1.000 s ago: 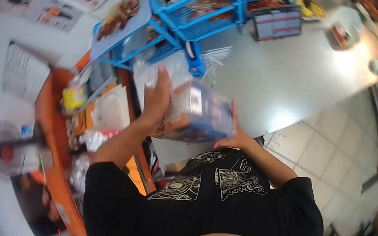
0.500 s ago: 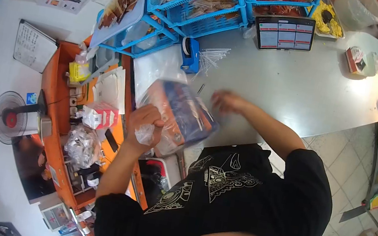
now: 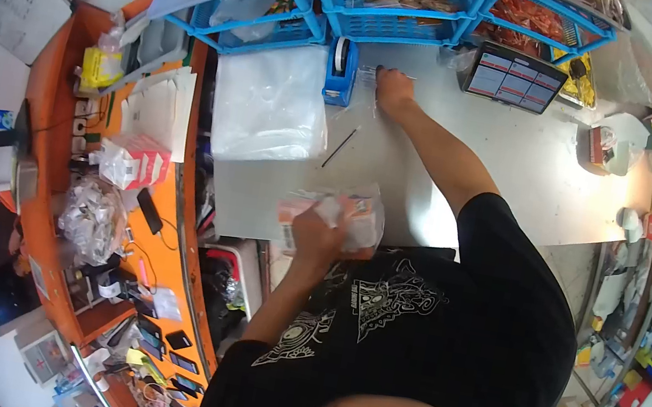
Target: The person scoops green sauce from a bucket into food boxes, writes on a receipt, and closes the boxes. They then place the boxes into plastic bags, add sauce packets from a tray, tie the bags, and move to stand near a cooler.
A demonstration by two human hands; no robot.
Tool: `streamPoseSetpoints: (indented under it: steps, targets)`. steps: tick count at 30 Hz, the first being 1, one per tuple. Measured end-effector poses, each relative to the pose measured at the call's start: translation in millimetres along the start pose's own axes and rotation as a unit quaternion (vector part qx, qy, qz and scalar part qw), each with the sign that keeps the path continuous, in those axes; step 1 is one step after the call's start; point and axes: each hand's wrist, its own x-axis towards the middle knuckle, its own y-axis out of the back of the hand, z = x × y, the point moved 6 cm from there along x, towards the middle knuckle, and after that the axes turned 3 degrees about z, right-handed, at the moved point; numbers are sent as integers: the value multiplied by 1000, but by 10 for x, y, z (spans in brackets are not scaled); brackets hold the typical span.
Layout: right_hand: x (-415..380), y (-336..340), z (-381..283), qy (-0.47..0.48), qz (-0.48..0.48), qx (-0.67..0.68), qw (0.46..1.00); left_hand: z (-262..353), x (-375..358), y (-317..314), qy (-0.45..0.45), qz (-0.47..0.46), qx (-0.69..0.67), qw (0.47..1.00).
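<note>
In my left hand [image 3: 319,233], closed near the front edge of the counter, is a clear plastic bag [image 3: 371,215] with an orange and blue printed pack inside. A crumpled bit of clear plastic shows by its fingers. My right hand [image 3: 393,94] is stretched across the counter, its fingers drawn together over the thin white strips [image 3: 370,82]; what they pinch is hidden. Just left of it stands a blue tape dispenser [image 3: 341,72]. A stack of clear plastic bags [image 3: 264,107] lies left of the dispenser, and a thin dark stick [image 3: 339,148] rests between my hands.
Blue stacked baskets [image 3: 390,29] line the back of the steel counter [image 3: 439,145]. A tablet [image 3: 515,78] stands at back right, beside a yellow-filled tray [image 3: 580,78]. To the left, an orange shelf unit [image 3: 153,257] carries phones, papers and a red-white box [image 3: 135,161].
My right hand has moved forward to the white strips. My left hand has brought the bagged pack right and closer to my body, uncovering the stacked bags. The view has shifted.
</note>
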Motion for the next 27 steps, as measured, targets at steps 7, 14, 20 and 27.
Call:
streamPoseSetpoints:
  steps: [7, 14, 20, 27]
  targets:
    - [133, 215, 505, -48, -50, 158, 985, 584, 232, -576, -160, -186, -71, 967]
    - [4, 260, 838, -142, -177, 593, 772, 801, 221, -751, -236, -250, -119, 931]
    - [-1197, 1274, 586, 65, -162, 521, 835, 674, 29, -625, -117, -188, -193, 956]
    - [-2108, 1668, 253, 231, -77, 401, 883, 703, -111, -542, -150, -93, -137, 975]
